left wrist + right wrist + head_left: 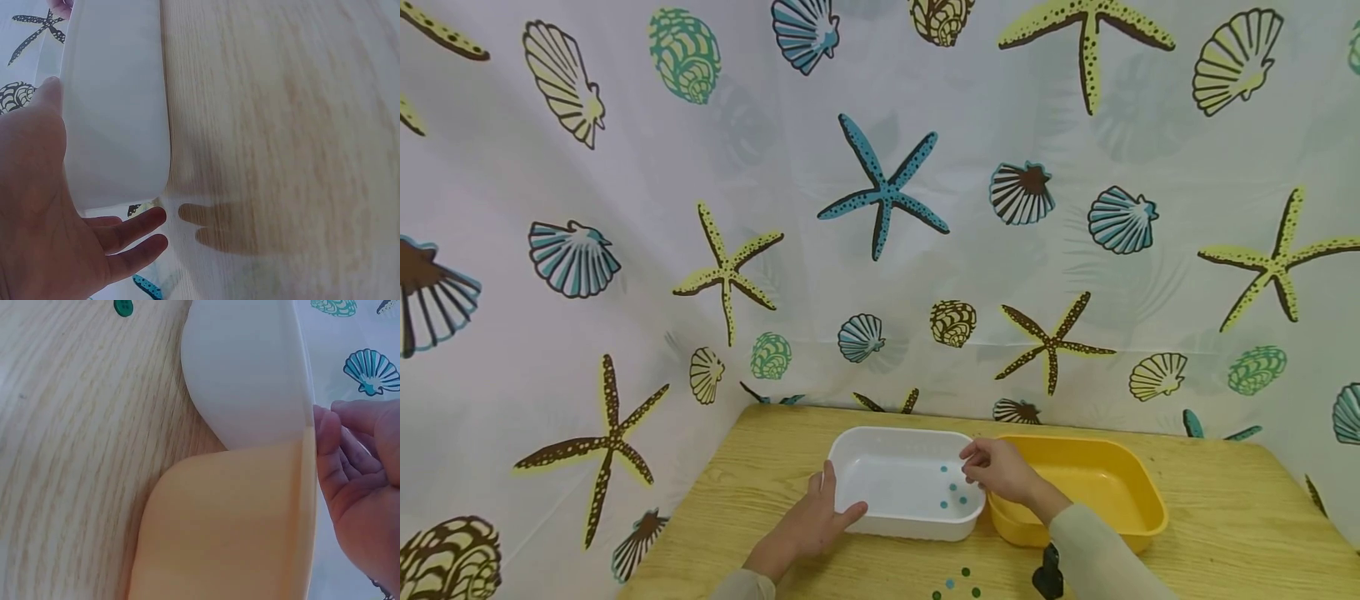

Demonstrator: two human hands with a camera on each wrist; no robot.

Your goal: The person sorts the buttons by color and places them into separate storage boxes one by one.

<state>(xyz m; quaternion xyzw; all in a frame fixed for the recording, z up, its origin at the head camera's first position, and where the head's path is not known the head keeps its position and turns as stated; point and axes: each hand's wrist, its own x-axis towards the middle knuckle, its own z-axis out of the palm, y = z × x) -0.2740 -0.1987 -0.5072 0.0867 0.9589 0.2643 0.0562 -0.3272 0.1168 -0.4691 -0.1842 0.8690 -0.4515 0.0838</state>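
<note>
A white plastic basin (pixel 880 483) stands on the table, several small blue buttons (pixel 952 487) lying in its right half. At its left end, my left hand (pixel 816 518) touches the corner, thumb along the front rim; in the left wrist view the other fingers stretch loosely past the basin's end. My right hand (pixel 1002 473) is over the white basin's right end, beside the yellow basin (pixel 1123 483). Its thumb and fingertips are gathered close together in the right wrist view, near the white rim. Whether anything is between them is hidden.
In front of the basins lie green buttons (pixel 966 572) and a blue button (pixel 950 583) on the wooden table (pixel 1225 517). A black object (pixel 1048 573) is by my right sleeve. A shell-and-starfish curtain (pixel 940 275) hangs behind and at the sides.
</note>
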